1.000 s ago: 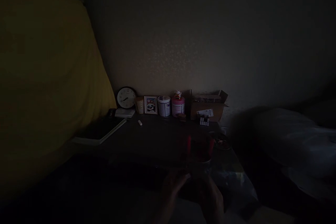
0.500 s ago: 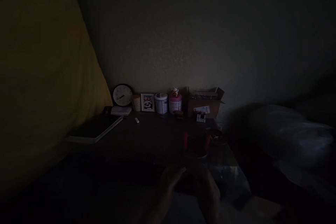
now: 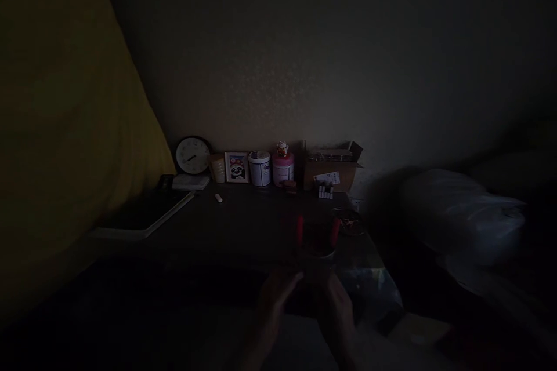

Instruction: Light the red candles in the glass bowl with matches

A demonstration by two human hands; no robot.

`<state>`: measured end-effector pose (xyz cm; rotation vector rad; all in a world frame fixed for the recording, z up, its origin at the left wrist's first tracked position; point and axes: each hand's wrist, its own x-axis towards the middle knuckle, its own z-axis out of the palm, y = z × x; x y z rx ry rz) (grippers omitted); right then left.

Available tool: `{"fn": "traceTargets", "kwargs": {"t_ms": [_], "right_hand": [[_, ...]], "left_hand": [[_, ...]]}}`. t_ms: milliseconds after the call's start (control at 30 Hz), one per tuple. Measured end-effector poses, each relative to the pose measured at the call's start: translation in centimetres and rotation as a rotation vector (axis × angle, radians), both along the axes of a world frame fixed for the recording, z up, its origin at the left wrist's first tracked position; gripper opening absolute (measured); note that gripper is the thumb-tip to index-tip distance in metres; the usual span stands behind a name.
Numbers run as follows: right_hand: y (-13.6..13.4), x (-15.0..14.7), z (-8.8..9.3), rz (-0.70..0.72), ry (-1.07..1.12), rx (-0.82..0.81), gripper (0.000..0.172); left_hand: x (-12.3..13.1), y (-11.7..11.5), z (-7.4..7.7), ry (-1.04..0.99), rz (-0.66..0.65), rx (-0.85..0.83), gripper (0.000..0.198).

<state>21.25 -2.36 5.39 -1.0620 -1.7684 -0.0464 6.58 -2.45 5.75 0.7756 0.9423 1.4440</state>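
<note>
The picture is very dark. My left hand (image 3: 273, 304) and my right hand (image 3: 337, 307) are side by side at the table's front edge, thumbs pointing forward and fingers curled inward. A dim greyish shape (image 3: 315, 274) lies between them; its kind and most of the fingers are lost in shadow. Just beyond the hands is a dark object with two upright red parts, a left red part (image 3: 300, 229) and a right red part (image 3: 335, 233), and a faint curved rim at its near side. Whether it joins what the hands hold, I cannot tell.
Along the wall on the table (image 3: 248, 214) stand a clock (image 3: 192, 155), a panda picture (image 3: 237, 168), a white tin (image 3: 260, 169), a pink-lidded tin (image 3: 283, 171) and a cardboard box (image 3: 337, 177). A puzzle cube (image 3: 325, 191) and round dish (image 3: 350, 223) sit right; yellow cloth (image 3: 78, 116) hangs left.
The whole view has shifted slightly, so the table things appear a little farther left and up. Both hands keep nearly the same pose at the table edge.
</note>
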Motion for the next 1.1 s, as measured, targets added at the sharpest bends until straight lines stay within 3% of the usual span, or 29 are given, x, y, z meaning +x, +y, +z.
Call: {"fn": "traceTargets", "kwargs": {"t_ms": [100, 200, 367, 533, 833, 1100], "right_hand": [[1.9, 0.8, -2.0, -0.093, -0.016, -0.038, 0.027], [2.5, 1.5, -2.6, -0.164, 0.112, -0.131, 0.025], [1.3, 0.8, -1.8, -0.087, 0.326, -0.277, 0.023], [0.3, -0.5, -0.9, 0.055, 0.347, -0.282, 0.029], [-0.1, -0.7, -0.9, 0.025, 0.274, -0.215, 0.027], [0.2, -0.8, -0.8, 0.022, 0.220, -0.191, 0.028]], "left_hand": [[0.2, -0.6, 0.6, -0.064, -0.048, 0.046, 0.018], [0.1, -0.8, 0.6, -0.096, -0.055, 0.044, 0.016], [-0.1, -0.9, 0.3, -0.080, -0.076, 0.053, 0.016], [0.0, -1.0, 0.6, -0.070, -0.104, 0.100, 0.016], [-0.1, -1.1, 0.6, -0.041, -0.146, 0.127, 0.019], [0.1, -1.4, 1.7, -0.055, -0.136, 0.091, 0.018]]}}
